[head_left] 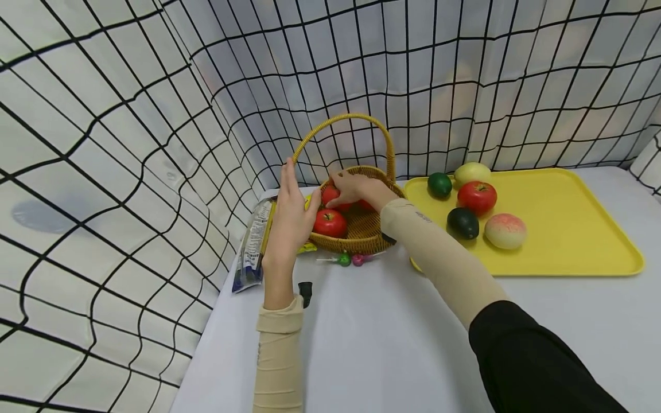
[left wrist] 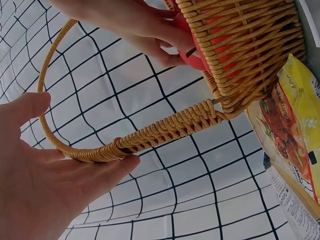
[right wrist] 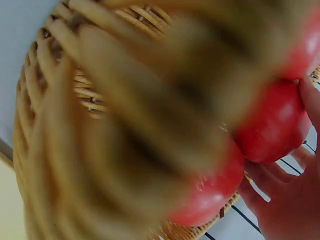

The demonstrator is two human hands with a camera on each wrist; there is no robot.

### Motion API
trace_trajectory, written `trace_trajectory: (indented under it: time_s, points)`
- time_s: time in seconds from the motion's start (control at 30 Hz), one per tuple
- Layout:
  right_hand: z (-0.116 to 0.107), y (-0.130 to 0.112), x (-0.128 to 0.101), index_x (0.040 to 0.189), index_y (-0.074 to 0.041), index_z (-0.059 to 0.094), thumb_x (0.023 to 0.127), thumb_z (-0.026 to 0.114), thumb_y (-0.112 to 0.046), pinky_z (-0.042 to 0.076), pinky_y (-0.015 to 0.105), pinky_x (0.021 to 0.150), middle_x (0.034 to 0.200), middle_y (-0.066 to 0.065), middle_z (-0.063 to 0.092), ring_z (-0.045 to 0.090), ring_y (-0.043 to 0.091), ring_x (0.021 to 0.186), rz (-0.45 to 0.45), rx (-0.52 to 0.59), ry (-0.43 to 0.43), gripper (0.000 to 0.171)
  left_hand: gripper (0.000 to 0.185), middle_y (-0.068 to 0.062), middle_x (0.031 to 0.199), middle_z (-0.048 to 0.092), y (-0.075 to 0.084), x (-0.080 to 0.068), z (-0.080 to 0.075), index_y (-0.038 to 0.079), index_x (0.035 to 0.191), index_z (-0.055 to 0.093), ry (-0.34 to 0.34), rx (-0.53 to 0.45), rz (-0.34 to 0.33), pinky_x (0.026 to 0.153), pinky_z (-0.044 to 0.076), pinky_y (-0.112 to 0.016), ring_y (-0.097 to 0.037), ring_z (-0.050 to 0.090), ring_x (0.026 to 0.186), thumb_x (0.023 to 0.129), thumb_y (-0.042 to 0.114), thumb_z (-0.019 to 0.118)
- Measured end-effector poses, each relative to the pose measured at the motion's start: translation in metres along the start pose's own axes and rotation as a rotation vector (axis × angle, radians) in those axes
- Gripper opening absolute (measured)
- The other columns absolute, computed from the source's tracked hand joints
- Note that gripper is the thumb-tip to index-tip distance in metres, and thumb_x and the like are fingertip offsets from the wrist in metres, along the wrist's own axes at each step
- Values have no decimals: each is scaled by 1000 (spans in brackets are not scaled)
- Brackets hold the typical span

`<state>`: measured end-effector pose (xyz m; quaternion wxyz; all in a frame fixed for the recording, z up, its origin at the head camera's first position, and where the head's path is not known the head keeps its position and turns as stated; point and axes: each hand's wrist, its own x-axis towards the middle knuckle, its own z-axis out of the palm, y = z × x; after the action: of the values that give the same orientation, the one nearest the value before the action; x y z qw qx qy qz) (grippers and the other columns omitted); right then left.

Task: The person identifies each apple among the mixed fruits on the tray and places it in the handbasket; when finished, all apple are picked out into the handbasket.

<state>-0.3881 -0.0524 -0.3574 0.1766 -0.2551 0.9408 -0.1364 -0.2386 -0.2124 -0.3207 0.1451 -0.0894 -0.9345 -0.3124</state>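
A wicker basket (head_left: 352, 246) with a tall arched handle (head_left: 356, 116) stands at the back of the table and holds red tomatoes. My right hand (head_left: 358, 188) reaches into it from the right, thumb and fingers around a tomato (head_left: 329, 194) at the back left. Another tomato (head_left: 330, 223) lies in front of it, and part of a third (head_left: 365, 205) shows under the hand. At the basket's left side my left hand (head_left: 290, 221) is raised, fingers extended. In the left wrist view, the fingers of the left hand (left wrist: 65, 175) lie along the handle without wrapping it.
To the right, a yellow tray (head_left: 573, 223) carries a red tomato (head_left: 477, 198), a peach (head_left: 505, 231) and several green and dark fruits. Packaged food bags (head_left: 254, 246) lie left of the basket; two lollipops (head_left: 344, 260) lie before it. Black netting (head_left: 413, 74) rises behind and left.
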Motion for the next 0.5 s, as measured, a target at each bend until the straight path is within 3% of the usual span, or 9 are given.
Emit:
trace_trajectory:
  time_s: [0.13, 0.3, 0.43, 0.5]
  points:
    - [7, 2, 0, 165, -16, 10, 99, 55, -62, 28, 59, 127, 171, 21, 13, 30, 46, 153, 30, 13, -36, 92, 84, -6, 175, -5, -2, -2, 3, 23, 166, -11, 2, 1, -7, 127, 29, -55, -33, 13, 162, 108, 41, 47]
    - [10, 3, 1, 167, -17, 6, 101, 48, -63, 20, 60, 129, 173, 20, 10, 21, 48, 156, 46, -3, -50, 91, 84, -7, 175, -4, -1, -2, 4, 22, 166, -10, 4, 3, -2, 126, 30, -55, -34, 14, 161, 108, 42, 47]
    - [9, 4, 3, 166, -15, 8, 102, 47, -62, 17, 61, 130, 172, 21, 11, 18, 47, 157, 22, 2, -24, 89, 84, -6, 175, -3, 1, -1, 3, 21, 166, -9, 15, 12, 2, 127, 29, -54, -32, 14, 161, 108, 41, 48]
    - [6, 5, 2, 164, -14, 16, 102, 47, -61, 21, 59, 129, 170, 21, 17, 22, 44, 157, -8, 16, -6, 83, 84, -5, 175, -4, 2, 0, 2, 22, 166, -10, 8, 11, -3, 128, 28, -54, -31, 13, 162, 108, 42, 47]
